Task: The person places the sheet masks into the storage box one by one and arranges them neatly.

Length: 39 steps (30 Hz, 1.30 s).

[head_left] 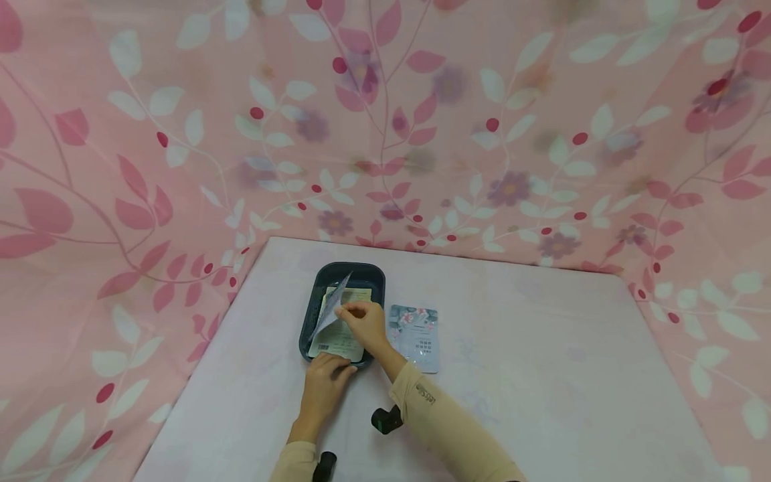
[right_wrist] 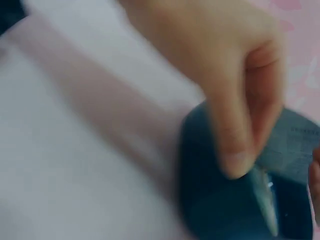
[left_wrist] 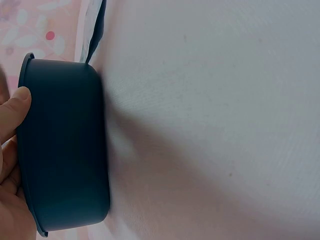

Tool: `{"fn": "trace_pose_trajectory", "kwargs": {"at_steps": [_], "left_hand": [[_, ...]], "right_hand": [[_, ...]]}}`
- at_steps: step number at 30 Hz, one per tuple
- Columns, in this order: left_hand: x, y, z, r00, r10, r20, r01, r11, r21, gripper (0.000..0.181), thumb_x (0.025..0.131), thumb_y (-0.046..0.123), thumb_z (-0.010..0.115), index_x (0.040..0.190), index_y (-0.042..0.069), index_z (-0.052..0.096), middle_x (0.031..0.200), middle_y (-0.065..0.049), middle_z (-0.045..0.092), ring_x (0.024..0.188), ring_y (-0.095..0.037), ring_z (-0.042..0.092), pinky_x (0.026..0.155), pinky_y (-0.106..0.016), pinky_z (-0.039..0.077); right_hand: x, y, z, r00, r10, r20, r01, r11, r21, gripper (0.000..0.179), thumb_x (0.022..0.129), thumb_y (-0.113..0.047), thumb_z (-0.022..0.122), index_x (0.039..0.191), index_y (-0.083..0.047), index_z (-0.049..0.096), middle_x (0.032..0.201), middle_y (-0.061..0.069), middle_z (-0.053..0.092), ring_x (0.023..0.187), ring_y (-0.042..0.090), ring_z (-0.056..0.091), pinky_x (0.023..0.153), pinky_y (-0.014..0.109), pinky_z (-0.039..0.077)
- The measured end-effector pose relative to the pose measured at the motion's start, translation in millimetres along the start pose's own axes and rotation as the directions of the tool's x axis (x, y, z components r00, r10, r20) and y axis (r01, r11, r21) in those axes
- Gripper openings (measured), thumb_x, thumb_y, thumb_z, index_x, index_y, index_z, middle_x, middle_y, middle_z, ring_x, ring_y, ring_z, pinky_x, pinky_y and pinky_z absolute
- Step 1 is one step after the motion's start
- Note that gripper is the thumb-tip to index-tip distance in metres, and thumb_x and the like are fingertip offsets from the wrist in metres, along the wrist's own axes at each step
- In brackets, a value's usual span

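Tray [head_left: 364, 276], dark and deep-sided, sits on the pale tabletop [head_left: 542, 348] with flat packets inside. The right hand [head_left: 366, 325] pinches a thin, pale packet [head_left: 328, 314] between thumb and fingers, holding it tilted within the tray, above a yellowish packet [head_left: 343, 345] that lies flat there. The left hand [head_left: 327, 381] grips the tray's near edge; the left wrist view shows its thumb pressed to the outer wall at the rim. A floral packet [head_left: 413, 338] lies flat on the tabletop, just beside the tray on the right. The step in hand seems to be moving the pinched packet into or out of the tray; which way, I cannot tell, and the right wrist view is blurred. If it is going in, the next move calls for laying it flat on the yellowish one before releasing; if out, for lifting it clear of the rim. Either way, the left hand should probably keep the tray from sliding.
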State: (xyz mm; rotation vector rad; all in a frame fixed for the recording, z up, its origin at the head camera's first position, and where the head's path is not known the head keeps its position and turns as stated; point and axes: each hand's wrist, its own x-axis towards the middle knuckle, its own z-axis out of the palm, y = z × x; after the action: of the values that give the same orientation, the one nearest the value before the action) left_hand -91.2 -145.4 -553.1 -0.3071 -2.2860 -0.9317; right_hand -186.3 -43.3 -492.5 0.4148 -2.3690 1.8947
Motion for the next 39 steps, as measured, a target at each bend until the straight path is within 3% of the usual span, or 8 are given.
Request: {"fn": "trace_pose_trajectory", "kwargs": {"at_steps": [3,7,13,20,24,31,36,39], "left_hand": [[-0.7,0.2,0.5,1.000,0.005,-0.005,-0.005,1.000,0.005,0.021,0.060,0.003,0.086,0.074,0.005,0.071,0.073,-0.002,0.066,0.073,-0.018,0.059,0.068,-0.029,0.048],[-0.9,0.4,0.8,1.000,0.007,-0.016,-0.007,1.000,0.002,0.021,0.060,0.002,0.085,0.074,0.003,0.070,0.074,-0.004,0.066,0.074,-0.020,0.059,0.069,-0.031,0.047],[-1.7,-1.7,2.8,1.000,0.022,-0.019,-0.022,1.000,-0.004,0.021,0.059,0.002,0.086,0.074,0.004,0.070,0.073,-0.003,0.066,0.072,-0.018,0.059,0.069,-0.029,0.047],[-0.9,-0.2,2.0,1.000,0.018,-0.018,-0.018,1.000,-0.005,0.021,0.059,0.001,0.086,0.074,0.003,0.070,0.073,-0.002,0.066,0.073,-0.018,0.059,0.069,-0.029,0.047],[-0.4,0.5,1.2,1.000,0.009,-0.014,-0.009,1.000,0.002,0.021,0.059,0.001,0.086,0.074,0.002,0.071,0.074,-0.003,0.066,0.073,-0.019,0.059,0.069,-0.031,0.047],[0.4,0.7,1.1,1.000,0.006,-0.016,-0.006,1.000,-0.002,0.022,0.058,0.000,0.086,0.074,0.003,0.071,0.073,-0.001,0.065,0.073,-0.018,0.059,0.069,-0.028,0.046],[0.7,0.2,1.4,1.000,0.013,-0.020,-0.013,1.000,-0.008,0.023,0.058,0.000,0.087,0.074,0.003,0.071,0.072,-0.001,0.065,0.072,-0.017,0.059,0.069,-0.026,0.046],[0.7,-0.2,1.6,1.000,0.015,-0.025,-0.015,1.000,-0.016,0.022,0.057,0.000,0.086,0.073,0.003,0.071,0.072,-0.001,0.065,0.072,-0.017,0.058,0.069,-0.025,0.045]], "right_hand": [[-12.2,10,-5,0.994,0.087,-0.067,-0.090,0.995,-0.050,0.013,0.080,-0.012,0.074,0.081,0.001,0.073,0.075,0.012,0.070,0.065,0.013,0.064,0.057,0.019,0.050],[-19.6,15,-8,0.991,0.092,-0.102,-0.103,0.989,-0.106,0.011,0.078,-0.009,0.074,0.076,0.001,0.073,0.069,0.011,0.069,0.059,0.011,0.061,0.052,0.019,0.047],[-22.6,9,-10,0.994,0.078,-0.079,-0.094,0.971,-0.219,0.010,0.075,-0.007,0.075,0.070,0.001,0.073,0.062,0.008,0.067,0.051,0.004,0.053,0.046,0.017,0.042],[-26.3,4,-13,0.996,0.086,-0.028,-0.091,0.939,-0.332,0.013,0.078,-0.012,0.075,0.070,-0.001,0.073,0.065,0.007,0.069,0.055,0.011,0.061,0.048,0.018,0.045],[-30.5,3,-22,0.997,0.073,-0.018,-0.075,0.940,-0.333,0.015,0.079,-0.015,0.075,0.076,0.000,0.072,0.070,0.008,0.070,0.062,0.015,0.065,0.053,0.020,0.049],[-38.3,12,-49,1.000,0.025,-0.016,-0.028,0.967,-0.255,0.028,0.078,-0.019,0.076,0.090,0.006,0.071,0.081,0.014,0.071,0.074,0.024,0.068,0.064,0.028,0.055],[-51.5,28,-75,0.999,-0.027,-0.022,0.020,0.965,-0.262,0.035,0.079,-0.021,0.076,0.097,0.008,0.069,0.090,0.017,0.070,0.082,0.030,0.067,0.074,0.038,0.056],[-63.9,42,-90,0.999,-0.025,-0.048,0.010,0.957,-0.291,0.036,0.079,-0.020,0.076,0.099,0.009,0.068,0.093,0.020,0.070,0.084,0.032,0.067,0.076,0.041,0.055]]}}
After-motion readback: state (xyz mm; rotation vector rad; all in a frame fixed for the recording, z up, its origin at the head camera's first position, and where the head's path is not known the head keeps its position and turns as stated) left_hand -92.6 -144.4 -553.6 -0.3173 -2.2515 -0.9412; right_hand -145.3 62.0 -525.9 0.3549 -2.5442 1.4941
